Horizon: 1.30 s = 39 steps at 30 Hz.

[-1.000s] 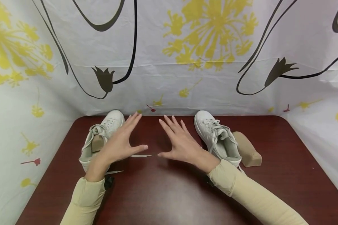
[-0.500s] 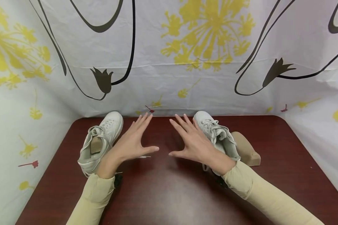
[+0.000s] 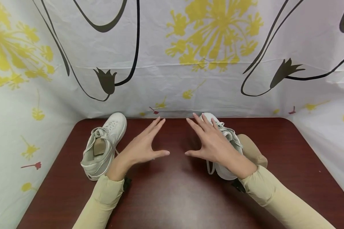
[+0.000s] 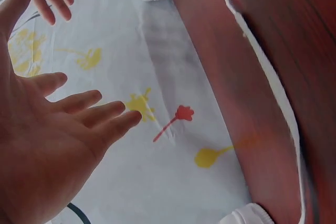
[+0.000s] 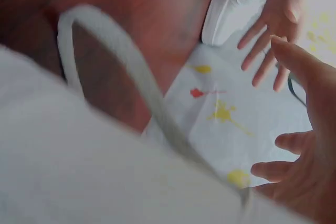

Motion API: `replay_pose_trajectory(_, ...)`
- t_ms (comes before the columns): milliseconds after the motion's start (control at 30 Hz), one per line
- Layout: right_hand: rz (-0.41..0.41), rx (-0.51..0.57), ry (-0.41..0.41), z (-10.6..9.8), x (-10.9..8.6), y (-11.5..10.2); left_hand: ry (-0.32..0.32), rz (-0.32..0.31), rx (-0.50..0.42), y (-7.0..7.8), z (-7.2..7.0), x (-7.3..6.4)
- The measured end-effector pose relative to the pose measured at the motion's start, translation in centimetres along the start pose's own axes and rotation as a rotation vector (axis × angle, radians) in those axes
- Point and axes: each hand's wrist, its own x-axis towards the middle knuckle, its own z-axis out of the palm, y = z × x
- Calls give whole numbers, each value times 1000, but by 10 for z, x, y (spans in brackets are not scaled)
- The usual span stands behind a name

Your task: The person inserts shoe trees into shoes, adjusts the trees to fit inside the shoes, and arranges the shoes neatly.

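Both hands hover flat over the middle of a dark red table [image 3: 172, 197], fingers spread, holding nothing. My left hand [image 3: 144, 144] is just right of a white sneaker [image 3: 103, 143] that has a tan block [image 3: 98, 146] in its opening. My right hand [image 3: 213, 143] partly covers a second white sneaker [image 3: 226, 149]. A tan block [image 3: 252, 149] lies right of that sneaker. The left wrist view shows my left palm [image 4: 47, 145] and a white lace [image 4: 273, 87] on the table. In the right wrist view a blurred sneaker and lace loop [image 5: 131, 77] fill the foreground beside my right fingers [image 5: 299, 156].
A white cloth [image 3: 172, 57] printed with yellow flowers and black stems walls the table at the back and both sides. Beige sleeves [image 3: 275, 200] cover both forearms. The near half of the table shows only bare wood.
Both hands have drifted to the right and slightly farther from me. My right hand now hides more of the right sneaker. The left sneaker is more exposed.
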Motion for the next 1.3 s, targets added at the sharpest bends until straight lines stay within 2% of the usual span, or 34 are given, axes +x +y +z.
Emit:
replay_pose_trajectory(267,24,4,-9,-9,-8,17,-14,26,33,10,9,8)
replay_pose_trajectory(667,68,20,12,-14,-18,34,-7,71,49,13,18,17)
replay_pose_trajectory(833,108,33,-30,-19,-29,41,-27,74,39,19,25,22)
replay_pose_trajectory(967,133,29,-37,-20,-37,48,-31,108,45,23,28,26)
replay_pose_trajectory(1300,129,85,-12,-18,-43,58,-40,121,68,27,35,30)
